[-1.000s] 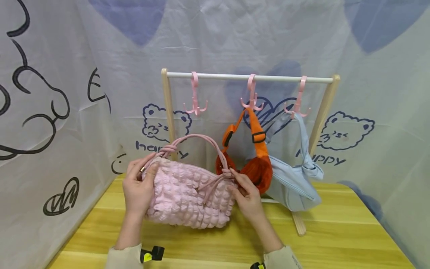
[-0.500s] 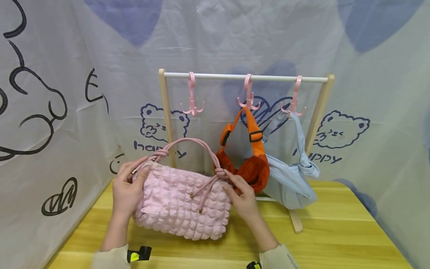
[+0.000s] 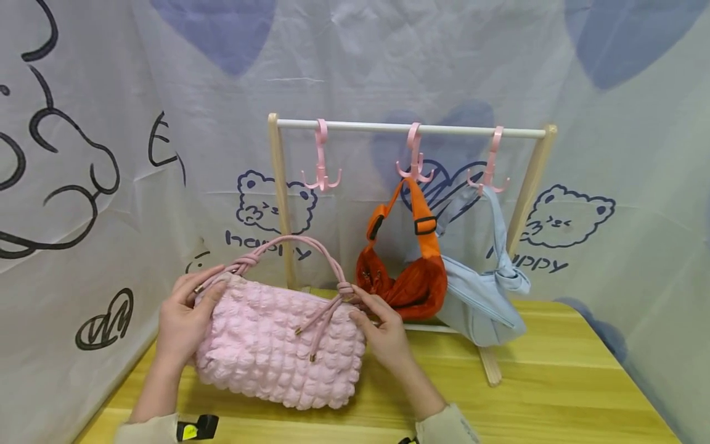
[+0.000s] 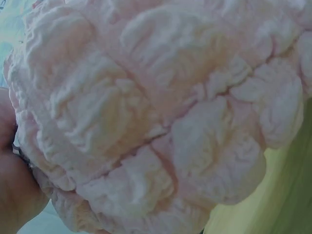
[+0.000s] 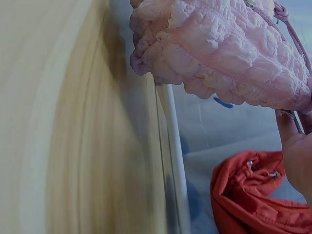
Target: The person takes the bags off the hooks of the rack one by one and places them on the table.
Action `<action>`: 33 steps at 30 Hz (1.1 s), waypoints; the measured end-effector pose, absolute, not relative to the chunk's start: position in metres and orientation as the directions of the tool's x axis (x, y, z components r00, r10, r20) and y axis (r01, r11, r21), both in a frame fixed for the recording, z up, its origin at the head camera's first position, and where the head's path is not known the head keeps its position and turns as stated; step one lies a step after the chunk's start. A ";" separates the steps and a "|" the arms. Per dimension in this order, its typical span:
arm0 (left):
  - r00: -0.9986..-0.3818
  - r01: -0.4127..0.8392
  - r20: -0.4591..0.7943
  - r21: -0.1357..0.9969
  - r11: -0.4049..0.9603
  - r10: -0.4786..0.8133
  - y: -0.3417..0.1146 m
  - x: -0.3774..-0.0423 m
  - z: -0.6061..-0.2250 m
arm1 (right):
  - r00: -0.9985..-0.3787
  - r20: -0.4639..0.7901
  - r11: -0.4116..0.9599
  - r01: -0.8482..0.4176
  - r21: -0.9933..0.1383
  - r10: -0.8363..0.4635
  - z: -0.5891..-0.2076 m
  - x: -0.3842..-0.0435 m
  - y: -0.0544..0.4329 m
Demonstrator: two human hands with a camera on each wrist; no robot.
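A pink puffy handbag (image 3: 277, 336) with a knotted cord handle (image 3: 291, 239) is held up between both hands over the table. My left hand (image 3: 185, 314) grips its upper left corner, thumb in front and fingers behind. At the upper right corner, by the handle's knot, my right hand (image 3: 383, 327) pinches the bag's edge. Puckered pink fabric (image 4: 146, 112) fills most of the left wrist view. In the right wrist view the bag (image 5: 219, 53) is seen from its side, with part of the right hand (image 5: 297, 156) at the edge.
Behind stands a rack with a white bar (image 3: 360, 126) and wooden posts. A pink hook (image 3: 321, 160) hangs at its left with nothing on it. An orange-red bag (image 3: 407, 283) hangs from the middle hook, a light blue bag (image 3: 482, 302) from the right one. Below is a wooden table (image 3: 566, 370).
Both hands have carried the pink handbag leftward and somewhat down, nearer to me and away from the orange-red bag. Their hold on it looks the same. The hanging bags stay put.
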State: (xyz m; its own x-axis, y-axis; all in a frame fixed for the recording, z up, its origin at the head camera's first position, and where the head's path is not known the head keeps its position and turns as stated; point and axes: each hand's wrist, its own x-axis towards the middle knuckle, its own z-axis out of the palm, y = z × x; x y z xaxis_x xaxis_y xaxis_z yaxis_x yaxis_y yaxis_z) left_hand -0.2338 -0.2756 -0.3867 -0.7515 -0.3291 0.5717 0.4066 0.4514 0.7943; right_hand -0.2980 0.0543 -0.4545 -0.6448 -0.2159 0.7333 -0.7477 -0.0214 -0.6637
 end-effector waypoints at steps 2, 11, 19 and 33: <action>-0.757 0.404 0.566 0.798 0.447 -0.327 -0.280 -0.232 -0.387 | -0.645 0.734 -0.025 -0.747 -0.664 -0.214 -0.455 -0.298 0.050; -0.744 0.397 0.599 0.753 0.526 -0.297 -0.301 -0.227 -0.390 | -0.726 0.651 -0.094 -0.648 -0.755 -0.223 -0.458 -0.295 0.028; -0.753 0.331 0.590 0.722 0.608 -0.290 -0.320 -0.221 -0.392 | -0.782 0.570 -0.087 -0.568 -0.818 -0.252 -0.459 -0.290 0.011; -0.806 0.239 0.546 0.653 0.719 -0.228 -0.360 -0.225 -0.394 | -0.813 0.484 -0.054 -0.495 -0.867 -0.324 -0.463 -0.286 -0.019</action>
State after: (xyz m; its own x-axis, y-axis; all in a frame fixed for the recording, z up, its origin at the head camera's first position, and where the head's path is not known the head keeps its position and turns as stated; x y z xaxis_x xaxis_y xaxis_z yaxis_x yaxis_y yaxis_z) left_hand -0.2246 -0.3599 -0.3936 -0.8064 -0.2275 0.5458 0.2389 0.7190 0.6527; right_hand -0.2862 -0.0186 -0.4635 -0.8130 -0.3240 0.4838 -0.4947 -0.0539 -0.8674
